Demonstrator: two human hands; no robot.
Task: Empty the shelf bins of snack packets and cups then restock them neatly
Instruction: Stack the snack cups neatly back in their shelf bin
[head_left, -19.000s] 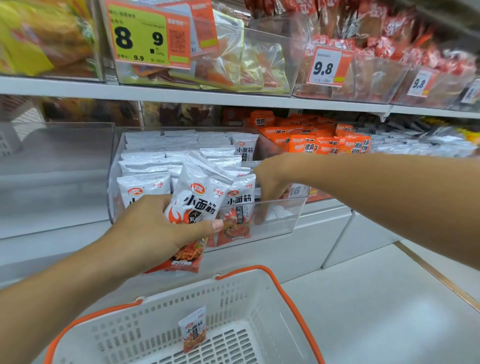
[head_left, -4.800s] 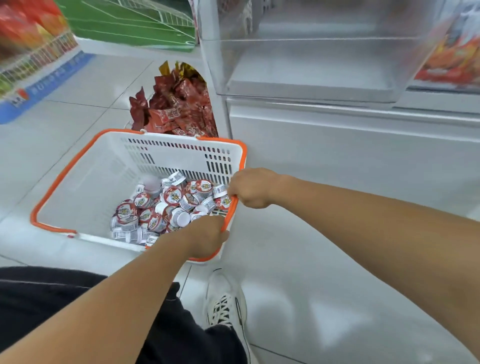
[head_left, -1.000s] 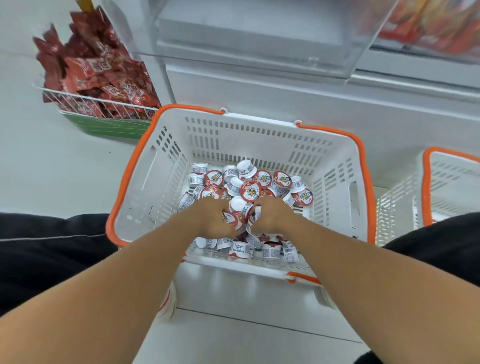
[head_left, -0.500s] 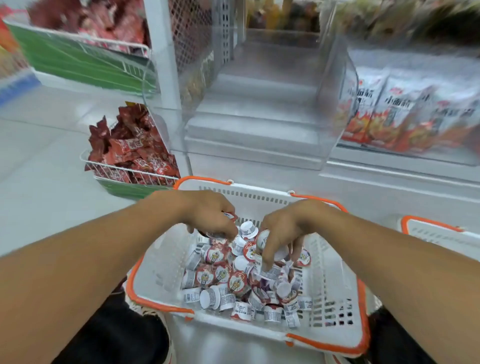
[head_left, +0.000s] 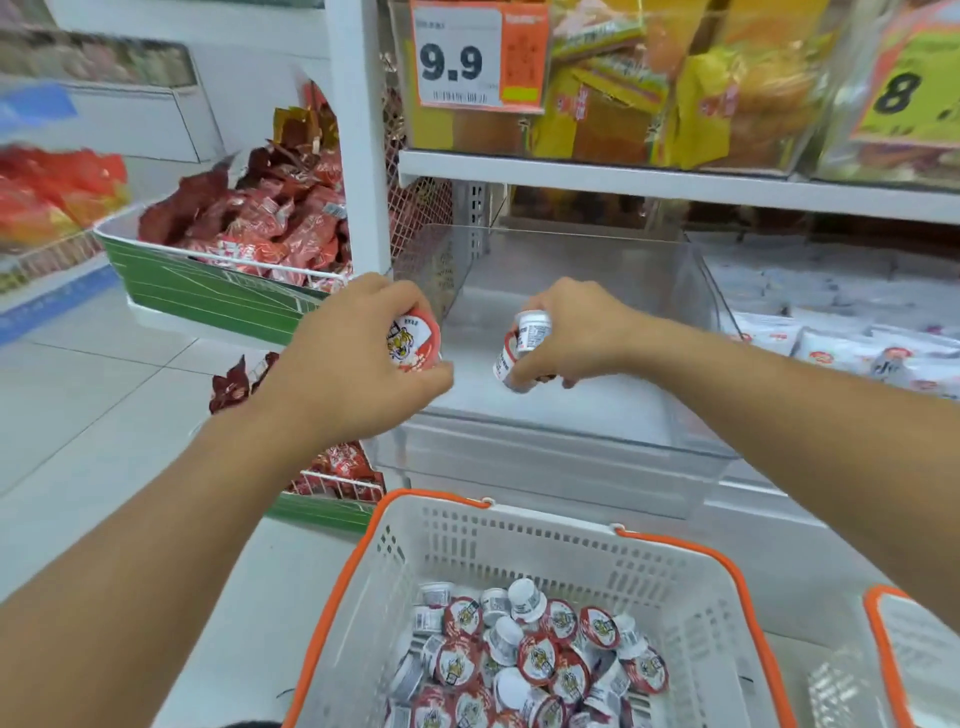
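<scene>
An empty clear shelf bin (head_left: 696, 291) sits on the lower shelf straight ahead. My left hand (head_left: 348, 364) grips a small cup with a red tiger lid (head_left: 415, 343) at the bin's left front corner. My right hand (head_left: 576, 332) holds a few small white cups (head_left: 524, 343) just above the bin's floor. Below, a white basket with an orange rim (head_left: 441, 540) holds several more of the same cups (head_left: 530, 660).
The clear bin to the right holds white snack packets (head_left: 831, 343). A white shelf post (head_left: 358, 135) stands left of the empty bin. Wire racks of red packets (head_left: 260, 223) lie further left. A second orange-rimmed basket (head_left: 883, 644) shows at lower right.
Both hands have risen out of the basket with cups and now sit at the empty bin. The view has tilted up toward the shelf.
</scene>
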